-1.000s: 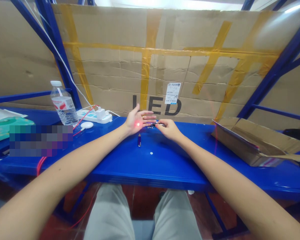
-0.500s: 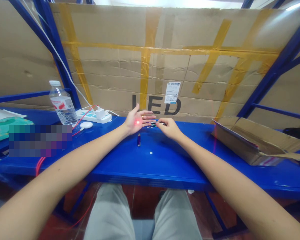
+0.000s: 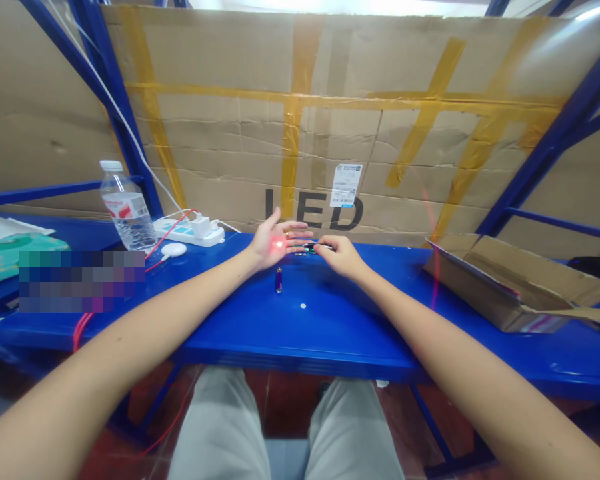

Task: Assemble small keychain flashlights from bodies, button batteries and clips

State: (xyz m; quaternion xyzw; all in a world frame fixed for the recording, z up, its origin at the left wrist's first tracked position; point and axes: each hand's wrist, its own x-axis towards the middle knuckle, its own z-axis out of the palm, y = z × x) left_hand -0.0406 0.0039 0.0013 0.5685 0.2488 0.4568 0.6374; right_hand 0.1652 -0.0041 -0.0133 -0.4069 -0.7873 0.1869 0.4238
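My left hand (image 3: 276, 243) is held above the blue table with its palm turned up and fingers stretched out. A bright red light spot glows on its palm. In the fingers of my right hand (image 3: 341, 253) is a small laser pointer (image 3: 309, 248), dark with a greenish shiny part, aimed at the left palm. Below the left hand a short purple metal tube (image 3: 279, 281) stands or lies on the table; which one I cannot tell. Nearer me lies a small white disc (image 3: 303, 306). Several tiny shiny discs (image 3: 301, 254) show beneath the laser pointer, partly hidden.
At the left stand a water bottle (image 3: 127, 212) and a white power strip (image 3: 175, 231) with plugs and red cables. A round white puck (image 3: 173, 251) lies nearby. An open cardboard tray (image 3: 500, 293) occupies the right side. A large cardboard sheet (image 3: 220, 147) closes off the back.
Both hands stay almost where they were, and the red spot remains on the left palm. A faint red streak near the cardboard tray has become longer and brighter.
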